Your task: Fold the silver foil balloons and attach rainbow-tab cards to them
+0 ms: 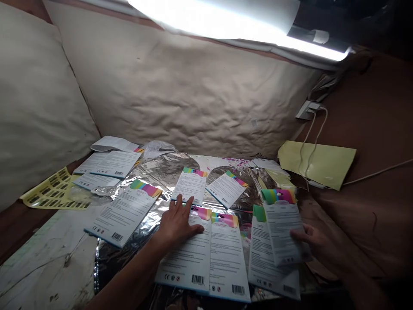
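My left hand (177, 219) lies flat with its fingers spread on a printed card (183, 254) with a rainbow header, its fingertips near another card (190, 185). My right hand (309, 245) grips a rainbow-topped card (282, 226), lifted and tilted above a green-topped card (266, 254). A further card (227, 262) lies next to the one under my left hand. Several similar cards with barcodes lie on a crinkled silver foil sheet (155, 172). Their small print is too blurred to read.
A yellow sticker sheet (51, 191) lies at the left, and a yellow-green paper (318, 163) lies at the right under white cables from a wall socket (308, 110). Beige padding (180, 77) rises behind, a bright lamp (238, 21) hangs above, and brown cloth (364, 215) lies at the right.
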`<move>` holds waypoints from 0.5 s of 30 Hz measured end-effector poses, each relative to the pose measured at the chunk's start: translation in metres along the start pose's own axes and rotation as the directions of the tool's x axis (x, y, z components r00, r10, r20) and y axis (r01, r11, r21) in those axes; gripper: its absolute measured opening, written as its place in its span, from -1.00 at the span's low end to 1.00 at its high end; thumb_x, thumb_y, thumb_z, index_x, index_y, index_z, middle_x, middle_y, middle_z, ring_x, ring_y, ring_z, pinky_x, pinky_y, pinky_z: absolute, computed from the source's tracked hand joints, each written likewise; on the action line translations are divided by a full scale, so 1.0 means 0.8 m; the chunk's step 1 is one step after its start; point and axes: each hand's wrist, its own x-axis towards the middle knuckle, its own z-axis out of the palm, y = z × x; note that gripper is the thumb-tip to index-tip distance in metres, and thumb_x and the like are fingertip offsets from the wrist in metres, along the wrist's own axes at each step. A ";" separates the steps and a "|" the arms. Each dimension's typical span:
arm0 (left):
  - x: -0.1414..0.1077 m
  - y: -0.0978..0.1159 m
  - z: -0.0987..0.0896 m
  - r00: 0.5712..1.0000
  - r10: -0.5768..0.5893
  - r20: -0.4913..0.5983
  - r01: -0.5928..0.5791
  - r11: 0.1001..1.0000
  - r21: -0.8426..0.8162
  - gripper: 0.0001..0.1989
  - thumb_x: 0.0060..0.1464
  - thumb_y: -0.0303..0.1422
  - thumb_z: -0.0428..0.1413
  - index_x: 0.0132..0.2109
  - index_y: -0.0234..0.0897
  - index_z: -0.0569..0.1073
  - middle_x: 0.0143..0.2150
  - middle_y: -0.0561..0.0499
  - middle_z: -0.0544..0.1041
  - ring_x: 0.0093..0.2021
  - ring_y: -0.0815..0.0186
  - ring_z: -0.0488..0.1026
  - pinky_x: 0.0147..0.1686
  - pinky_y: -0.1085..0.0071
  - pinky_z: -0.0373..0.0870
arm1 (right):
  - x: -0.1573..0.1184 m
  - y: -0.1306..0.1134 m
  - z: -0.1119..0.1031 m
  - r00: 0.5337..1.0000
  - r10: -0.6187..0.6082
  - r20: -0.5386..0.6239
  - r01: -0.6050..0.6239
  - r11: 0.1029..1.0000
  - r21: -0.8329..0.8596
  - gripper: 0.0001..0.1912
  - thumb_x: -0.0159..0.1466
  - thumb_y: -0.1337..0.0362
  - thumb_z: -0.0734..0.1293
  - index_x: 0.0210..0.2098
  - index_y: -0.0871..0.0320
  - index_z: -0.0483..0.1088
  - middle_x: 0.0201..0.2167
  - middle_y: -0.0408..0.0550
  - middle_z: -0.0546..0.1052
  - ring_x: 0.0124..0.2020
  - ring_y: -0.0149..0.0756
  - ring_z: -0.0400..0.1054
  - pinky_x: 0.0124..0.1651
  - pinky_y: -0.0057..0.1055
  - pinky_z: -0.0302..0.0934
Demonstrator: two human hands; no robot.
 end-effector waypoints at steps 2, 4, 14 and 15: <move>-0.001 0.001 0.000 1.000 0.012 -0.005 -0.012 1.000 -0.009 0.01 -0.12 0.16 0.18 0.41 -0.11 0.08 0.42 -0.32 0.00 0.33 -0.28 0.06 0.06 -0.05 0.30 | -0.004 0.011 0.012 1.000 0.022 0.010 -0.023 0.994 0.108 -0.56 0.08 0.08 0.51 -0.12 0.20 0.52 -0.06 0.15 0.61 0.05 0.15 0.46 0.05 -0.03 0.41; -0.003 0.003 0.000 1.000 0.025 -0.006 -0.026 0.999 -0.029 0.00 -0.11 0.17 0.16 0.40 -0.13 0.10 0.41 -0.33 0.01 0.32 -0.29 0.07 0.04 -0.06 0.31 | -0.005 0.026 0.025 0.999 0.041 0.008 -0.042 0.983 0.179 -0.52 0.11 0.07 0.49 -0.06 0.20 0.49 -0.04 0.16 0.60 0.04 0.15 0.46 0.03 -0.02 0.42; -0.006 0.013 0.005 0.999 0.030 0.038 -0.026 0.994 -0.105 -0.04 -0.07 0.11 0.18 0.41 -0.08 0.07 0.45 -0.26 -0.11 0.36 -0.31 -0.02 0.12 -0.10 0.22 | -0.056 0.058 0.075 0.982 0.173 -0.076 -0.134 0.921 0.365 -0.37 0.07 -0.12 0.44 0.05 0.08 0.48 -0.09 0.16 0.62 0.04 0.28 0.44 0.02 0.12 0.40; -0.007 0.014 0.006 0.998 0.039 0.049 -0.033 0.992 -0.123 -0.04 -0.06 0.10 0.19 0.41 -0.08 0.06 0.45 -0.26 -0.14 0.37 -0.31 -0.05 0.13 -0.10 0.21 | -0.062 0.066 0.090 0.979 0.202 -0.036 -0.172 0.903 0.393 -0.37 0.07 -0.13 0.44 0.02 0.09 0.50 -0.11 0.17 0.62 0.02 0.28 0.45 0.02 0.13 0.39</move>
